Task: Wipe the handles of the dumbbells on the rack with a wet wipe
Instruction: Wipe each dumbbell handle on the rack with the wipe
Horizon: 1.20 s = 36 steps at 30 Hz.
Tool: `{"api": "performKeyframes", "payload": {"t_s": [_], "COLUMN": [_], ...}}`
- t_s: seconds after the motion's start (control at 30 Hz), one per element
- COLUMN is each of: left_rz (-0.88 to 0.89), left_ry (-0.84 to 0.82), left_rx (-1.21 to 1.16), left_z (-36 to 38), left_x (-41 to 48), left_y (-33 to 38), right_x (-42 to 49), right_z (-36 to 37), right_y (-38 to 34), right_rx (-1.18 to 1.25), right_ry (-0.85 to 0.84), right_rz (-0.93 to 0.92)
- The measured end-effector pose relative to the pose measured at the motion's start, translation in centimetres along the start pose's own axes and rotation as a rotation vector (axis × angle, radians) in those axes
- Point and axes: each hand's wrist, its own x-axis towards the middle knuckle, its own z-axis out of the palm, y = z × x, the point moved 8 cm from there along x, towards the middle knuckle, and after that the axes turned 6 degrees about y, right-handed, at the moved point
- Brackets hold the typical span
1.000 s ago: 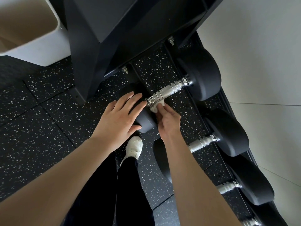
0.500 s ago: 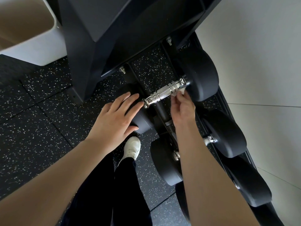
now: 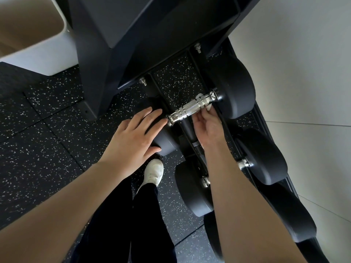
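Up in the upper left corner of the head view stands a white bin [image 3: 43,59], cut off by the frame edge; what shows of its inside is a plain tan surface. A black rack [image 3: 133,44] fills the top centre, and its lowest rails run down toward the lower right over a dark speckled floor [image 3: 47,139]. The dumbbell [image 3: 235,92] being cleaned lies across those rails at centre right, with fat black round heads and a bright chrome handle [image 3: 188,109] that is knurled and ringed with smooth bands. Its long axis runs from lower left to upper right in the frame, the far head close to the pale wall [image 3: 303,73]. The left hand [image 3: 133,137] lies flat on the near head, fingers straight and together, thumb down the side of it, grasping nothing. The right hand [image 3: 207,128] reaches in from below, its fingers curled up under the far end of the handle and pinching a small white wet wipe [image 3: 209,108] against the metal. A second dumbbell [image 3: 266,158] sits just below on the same rails, lying the same way, its handle mostly hidden behind the right forearm. One white shoe [image 3: 153,171] shows at lower centre.
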Motion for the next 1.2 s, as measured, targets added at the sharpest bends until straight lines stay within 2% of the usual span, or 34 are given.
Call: {"api": "performKeyframes", "payload": {"t_s": [0.47, 0.77, 0.87, 1.03, 1.2], "left_rz": [-0.007, -0.019, -0.027, -0.039, -0.044], "left_ry": [0.011, 0.021, 0.019, 0.023, 0.043], "left_rx": [-0.008, -0.016, -0.025, -0.031, -0.045], "left_z": [-0.1, -0.2, -0.1, 0.0, 0.0], "left_x": [-0.1, -0.1, -0.1, -0.2, -0.2], "left_y": [0.0, 0.0, -0.1, -0.3, -0.4], "right_x": [-1.6, -2.9, -4.3, -6.2, -7.1], "right_z": [-0.6, -1.1, -1.7, -1.2, 2.4], "right_y": [4.7, 3.6, 2.8, 0.0, -0.5], "right_rx": [-0.211, -0.396, -0.532, -0.816, -1.122], "right_ry": [-0.021, 0.042, 0.087, 0.212, 0.137], "right_rz": [0.063, -0.011, -0.103, -0.383, -0.639]}}
